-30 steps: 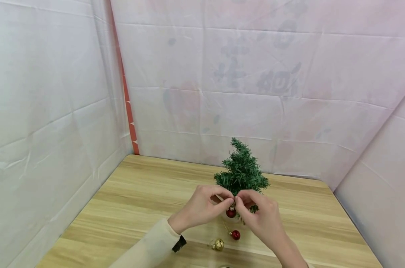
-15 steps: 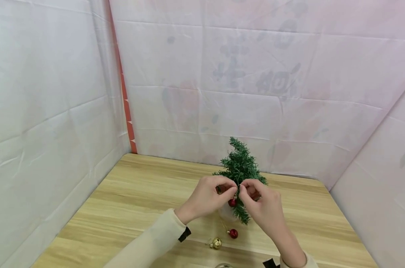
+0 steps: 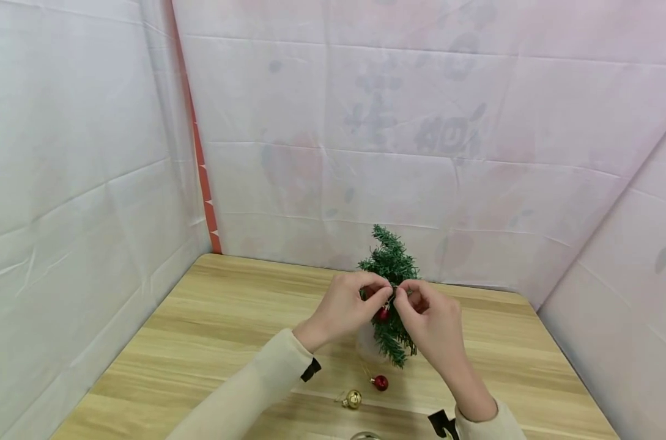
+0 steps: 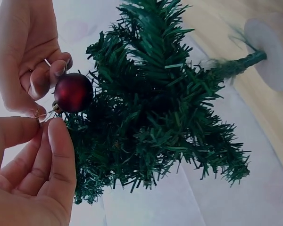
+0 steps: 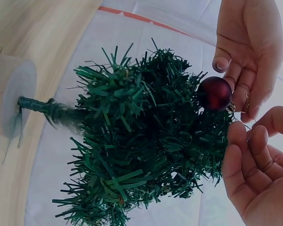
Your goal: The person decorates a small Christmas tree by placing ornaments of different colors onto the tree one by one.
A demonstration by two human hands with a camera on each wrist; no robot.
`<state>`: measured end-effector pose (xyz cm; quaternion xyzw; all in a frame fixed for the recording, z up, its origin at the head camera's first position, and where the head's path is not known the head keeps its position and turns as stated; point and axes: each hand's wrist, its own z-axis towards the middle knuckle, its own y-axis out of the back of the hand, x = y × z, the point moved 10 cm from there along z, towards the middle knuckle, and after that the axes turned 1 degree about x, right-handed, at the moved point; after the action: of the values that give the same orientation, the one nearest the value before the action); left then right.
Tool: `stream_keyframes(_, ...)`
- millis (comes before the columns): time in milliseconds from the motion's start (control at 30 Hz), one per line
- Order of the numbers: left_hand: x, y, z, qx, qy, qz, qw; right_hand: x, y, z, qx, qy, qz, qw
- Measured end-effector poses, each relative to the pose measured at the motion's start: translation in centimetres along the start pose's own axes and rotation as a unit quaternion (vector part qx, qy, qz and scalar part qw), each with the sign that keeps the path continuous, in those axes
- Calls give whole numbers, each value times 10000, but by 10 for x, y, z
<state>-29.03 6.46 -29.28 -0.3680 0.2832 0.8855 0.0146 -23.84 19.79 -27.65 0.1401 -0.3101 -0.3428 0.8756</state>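
A small artificial Christmas tree (image 3: 390,260) stands on a white round base (image 3: 369,343). In front of its branches hangs a dark red Christmas bauble (image 4: 73,93) with a gold cap and a thin gold string. My left hand (image 3: 350,307) pinches the string between thumb and forefinger, just above the bauble. From the other side my right hand (image 3: 435,322) pinches the string too, the fingertips of both hands nearly meeting. In the right wrist view the bauble (image 5: 215,93) overlaps the outer needles at the tree's upper part.
On the wooden table (image 3: 244,305), nearer me than the tree, lie another red bauble (image 3: 380,383) and a gold bauble (image 3: 353,399), each with a string. A shiny rounded thing (image 3: 366,436) is cut off at the bottom edge. White cloth walls (image 3: 321,183) surround the table.
Both hands have risen and moved away from me toward the tree, carrying the red bauble up against the branches. The baubles on the table have stayed put.
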Motion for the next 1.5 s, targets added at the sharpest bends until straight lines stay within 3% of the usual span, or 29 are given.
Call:
stream_keyframes(533,3,7,11,-249,222,609,9976,-13,-8,4,158,-763,-299,9965)
stream_keyframes(1100,-2,3,9,-316,-115,951,9949,-15,-9,-2,416,-965,-595,9927)
stream_keyframes(1500,3,1,7,-277,-67,914,9954,-14,-13,-6,492,-909,-672,9924)
